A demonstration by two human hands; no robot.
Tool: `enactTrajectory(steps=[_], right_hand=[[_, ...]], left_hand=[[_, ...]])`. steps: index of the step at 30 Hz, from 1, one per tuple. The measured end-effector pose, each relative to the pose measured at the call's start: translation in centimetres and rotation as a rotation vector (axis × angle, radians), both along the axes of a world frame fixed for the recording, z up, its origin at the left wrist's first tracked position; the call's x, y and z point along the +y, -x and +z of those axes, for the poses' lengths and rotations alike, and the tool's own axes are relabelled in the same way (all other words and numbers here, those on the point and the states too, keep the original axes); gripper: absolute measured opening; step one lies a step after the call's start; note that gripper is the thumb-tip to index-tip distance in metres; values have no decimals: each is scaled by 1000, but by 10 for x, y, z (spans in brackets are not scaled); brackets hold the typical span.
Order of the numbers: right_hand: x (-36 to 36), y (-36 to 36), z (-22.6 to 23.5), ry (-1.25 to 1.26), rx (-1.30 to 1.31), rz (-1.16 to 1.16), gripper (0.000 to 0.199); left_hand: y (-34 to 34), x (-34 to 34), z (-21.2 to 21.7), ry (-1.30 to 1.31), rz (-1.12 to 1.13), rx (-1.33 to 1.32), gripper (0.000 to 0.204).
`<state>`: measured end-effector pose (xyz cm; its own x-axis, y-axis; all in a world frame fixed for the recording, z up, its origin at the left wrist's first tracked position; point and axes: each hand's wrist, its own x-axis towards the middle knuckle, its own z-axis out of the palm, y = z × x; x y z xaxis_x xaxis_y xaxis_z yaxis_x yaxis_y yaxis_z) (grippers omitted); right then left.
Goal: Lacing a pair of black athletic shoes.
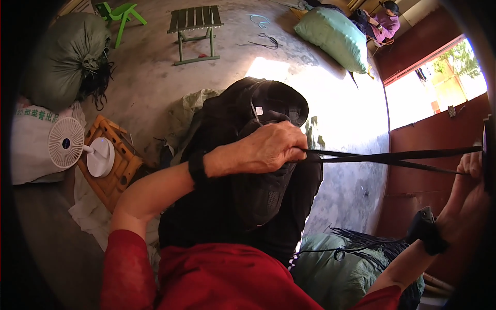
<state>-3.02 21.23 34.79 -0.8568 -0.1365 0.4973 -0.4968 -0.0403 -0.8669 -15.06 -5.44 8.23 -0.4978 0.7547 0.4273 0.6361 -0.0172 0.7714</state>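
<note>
A black shoe [266, 199] rests on my lap over black trousers, its wide opening facing away from me. My left hand [274, 147] is closed over the shoe's upper part, with black shoelaces [382, 156] pinched in its fingers. From there the laces stretch taut to the right, crossing midway. Out at the right rim, my right hand [467, 168] is closed on the far part of the laces; its fingertips are partly lost at the dark edge. Loose black laces [361, 243] lie on a green sack [330, 266] by my right forearm.
A white fan [67, 142] stands on a wooden stool [111, 170] at left, near a stuffed sack [64, 59]. A folding stool [196, 31] and green chair [121, 18] stand farther off. Beyond a pale green sack [333, 39] sits another person [385, 23].
</note>
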Motion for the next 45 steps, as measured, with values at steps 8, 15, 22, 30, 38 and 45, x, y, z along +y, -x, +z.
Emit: enactTrajectory(steps=[8,15,22,30,38,45], right_hand=[[95,-21,-131,282,-177,-581,23],[166,-23,-342,750,-545,-969,18],[-5,41,-315,182,-533,-639,25],[-66,26,-276,-467,-611,-397,14],[-61,27,-283,-441,-500,-477,13],[-60,34,-263,-423,-714,-352,19]], left_hand=[[10,-93,-20,-743,183,-1052,24],[72,-177,-104,-813,372,-1202,18],[72,-211,-107,-1032,518,-1317,17],[24,-139,-61,-169,732,-830,20],[-5,-46,-41,-60,524,-98,5],[-22,-53,-34,102,494,-454,10]])
